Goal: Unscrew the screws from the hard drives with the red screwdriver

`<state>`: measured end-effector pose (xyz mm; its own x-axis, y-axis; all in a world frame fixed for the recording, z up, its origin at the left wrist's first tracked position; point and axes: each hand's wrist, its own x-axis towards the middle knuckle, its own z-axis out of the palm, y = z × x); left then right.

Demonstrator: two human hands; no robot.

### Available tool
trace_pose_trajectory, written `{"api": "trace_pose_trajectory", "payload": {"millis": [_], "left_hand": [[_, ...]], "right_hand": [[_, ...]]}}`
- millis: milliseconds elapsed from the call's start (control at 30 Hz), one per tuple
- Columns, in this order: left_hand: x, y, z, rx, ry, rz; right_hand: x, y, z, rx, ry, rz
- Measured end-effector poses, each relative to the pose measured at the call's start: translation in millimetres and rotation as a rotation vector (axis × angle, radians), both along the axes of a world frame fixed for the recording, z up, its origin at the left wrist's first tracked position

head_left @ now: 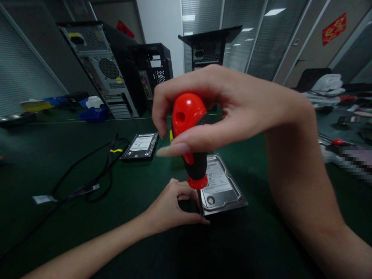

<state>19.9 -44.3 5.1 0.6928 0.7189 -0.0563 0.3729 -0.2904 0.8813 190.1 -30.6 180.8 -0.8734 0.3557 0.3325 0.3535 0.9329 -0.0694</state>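
Note:
My right hand (235,100) is wrapped around the thick red and black handle of a screwdriver (188,106). The screwdriver stands nearly upright, its shaft pointing down at the left edge of a hard drive (222,186). Whether the tip sits in a screw is too hard to make out. Lying label side up on the green table, the drive is gripped at its near left side by my left hand (171,207), the thumb along the front edge and the fingers behind the shaft. A second hard drive (142,145) lies farther back to the left.
A black cable (107,170) with a USB plug curls over the left of the table (130,209). Computer cases (106,69) stand at the back, with a blue tray (94,114) beside them. Assorted tools and parts (338,141) lie along the right side.

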Motion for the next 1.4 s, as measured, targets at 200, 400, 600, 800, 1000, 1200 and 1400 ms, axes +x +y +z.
{"api": "trace_pose_trajectory", "payload": {"millis": [200, 400, 600, 800, 1000, 1200, 1400], "left_hand": [[-1, 0, -3.0, 0.041, 0.014, -0.023], [-1, 0, -1.9, 0.062, 0.007, -0.044], [-1, 1, -2.9, 0.093, 0.031, -0.036], [-2, 1, -2.7, 0.097, 0.027, -0.039], [-1, 0, -3.2, 0.08, -0.002, -0.046], [-1, -1, -3.4, 0.079, -0.012, -0.036], [-1, -1, -4.7, 0.106, 0.004, -0.043]], "right_hand": [[3, 0, 2.3, -0.148, 0.015, -0.001], [6, 0, 6.3, -0.175, 0.036, 0.058], [7, -4, 6.5, -0.073, -0.008, 0.045], [11, 3, 1.3, -0.159, 0.026, -0.035], [12, 3, 5.2, -0.253, 0.028, 0.036], [8, -5, 6.0, -0.198, 0.051, 0.091], [7, -11, 4.9, -0.02, -0.004, 0.06]]}}
